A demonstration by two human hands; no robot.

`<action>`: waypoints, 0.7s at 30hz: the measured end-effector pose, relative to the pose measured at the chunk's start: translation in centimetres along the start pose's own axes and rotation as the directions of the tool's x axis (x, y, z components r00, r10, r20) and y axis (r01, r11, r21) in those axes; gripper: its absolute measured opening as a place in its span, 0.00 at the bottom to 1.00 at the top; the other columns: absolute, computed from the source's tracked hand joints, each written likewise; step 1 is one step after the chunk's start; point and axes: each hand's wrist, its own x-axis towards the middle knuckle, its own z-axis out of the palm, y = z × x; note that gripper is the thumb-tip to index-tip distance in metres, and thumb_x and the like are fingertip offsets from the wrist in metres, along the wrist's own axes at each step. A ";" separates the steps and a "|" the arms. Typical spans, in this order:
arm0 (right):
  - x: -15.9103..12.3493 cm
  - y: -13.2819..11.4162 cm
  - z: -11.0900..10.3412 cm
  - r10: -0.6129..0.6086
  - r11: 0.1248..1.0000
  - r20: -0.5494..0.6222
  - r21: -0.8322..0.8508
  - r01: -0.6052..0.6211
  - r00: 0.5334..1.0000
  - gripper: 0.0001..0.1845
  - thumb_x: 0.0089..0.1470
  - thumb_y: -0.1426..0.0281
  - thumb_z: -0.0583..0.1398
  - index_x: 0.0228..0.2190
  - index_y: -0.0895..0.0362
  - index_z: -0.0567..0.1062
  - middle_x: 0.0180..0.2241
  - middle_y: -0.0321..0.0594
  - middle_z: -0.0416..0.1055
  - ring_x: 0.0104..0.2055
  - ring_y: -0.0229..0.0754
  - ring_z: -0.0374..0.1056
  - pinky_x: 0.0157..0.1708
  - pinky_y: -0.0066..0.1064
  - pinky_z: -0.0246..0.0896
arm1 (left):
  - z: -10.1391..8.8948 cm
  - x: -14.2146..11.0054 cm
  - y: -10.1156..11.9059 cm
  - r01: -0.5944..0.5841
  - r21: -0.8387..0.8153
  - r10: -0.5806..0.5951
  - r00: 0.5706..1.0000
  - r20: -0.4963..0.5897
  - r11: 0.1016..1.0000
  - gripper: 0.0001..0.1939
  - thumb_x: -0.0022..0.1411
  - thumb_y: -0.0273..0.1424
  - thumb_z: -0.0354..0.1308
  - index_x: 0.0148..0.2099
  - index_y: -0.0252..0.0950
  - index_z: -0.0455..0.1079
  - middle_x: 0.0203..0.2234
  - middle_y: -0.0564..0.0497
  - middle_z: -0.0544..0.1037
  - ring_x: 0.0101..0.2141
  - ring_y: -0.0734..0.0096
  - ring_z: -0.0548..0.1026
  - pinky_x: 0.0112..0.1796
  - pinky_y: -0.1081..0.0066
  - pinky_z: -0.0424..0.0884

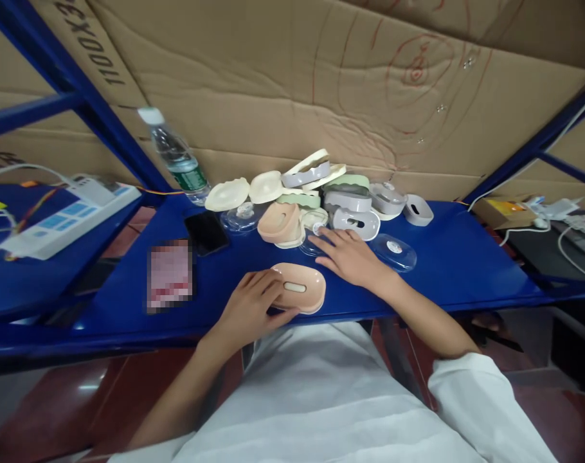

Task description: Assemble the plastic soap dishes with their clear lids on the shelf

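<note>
A peach oval soap dish (312,287) with a slot in its middle lies near the front edge of the blue table. My left hand (252,303) grips its left side, thumb along the near rim and fingers over the far left rim. My right hand (351,258) is open, fingers stretched left over a clear plastic lid (310,244); whether it touches the lid is hard to tell. Just beyond the fingers sit a stacked peach soap dish (277,224) and a white-grey slotted dish (371,225). Right of my wrist lies another clear lid (399,256) with a round sticker.
Cream dishes (227,195), green parts (350,183) and a grey dish (418,211) are heaped along the back. A water bottle (179,157), a dark phone (206,233) and a blurred-out item (170,276) stand or lie left. Cardboard (273,83) walls the back.
</note>
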 end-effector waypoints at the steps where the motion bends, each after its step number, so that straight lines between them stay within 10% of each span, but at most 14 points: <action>1: 0.2 -0.3 0.7 -0.001 1.000 0.032 -0.003 0.001 0.999 0.30 0.74 0.57 0.58 0.70 0.55 0.68 0.72 0.56 0.63 0.70 0.65 0.66 0.66 0.59 0.64 | -0.5 -0.2 0.1 0.028 0.011 -0.028 0.999 0.027 1.000 0.17 0.71 0.45 0.64 0.49 0.35 0.74 0.46 0.40 0.83 0.51 0.49 0.81 0.49 0.52 0.78; 12: -9.3 1.4 3.3 0.204 0.940 -0.083 0.295 -0.172 0.975 0.22 0.69 0.53 0.64 0.58 0.51 0.74 0.63 0.53 0.70 0.73 0.63 0.62 0.66 0.58 0.67 | -4.0 -1.7 -0.1 0.185 -0.037 -0.180 0.977 0.114 0.982 0.16 0.72 0.35 0.65 0.59 0.42 0.74 0.59 0.43 0.79 0.57 0.51 0.79 0.57 0.52 0.78; 21: -7.7 2.4 6.4 0.266 0.920 -0.164 0.336 -0.200 0.950 0.33 0.69 0.51 0.62 0.70 0.45 0.70 0.72 0.53 0.62 0.73 0.64 0.63 0.67 0.62 0.66 | -5.0 -1.5 -0.3 0.211 -0.222 -0.163 0.962 0.218 0.952 0.25 0.69 0.30 0.69 0.65 0.51 0.73 0.68 0.48 0.70 0.68 0.55 0.70 0.68 0.54 0.71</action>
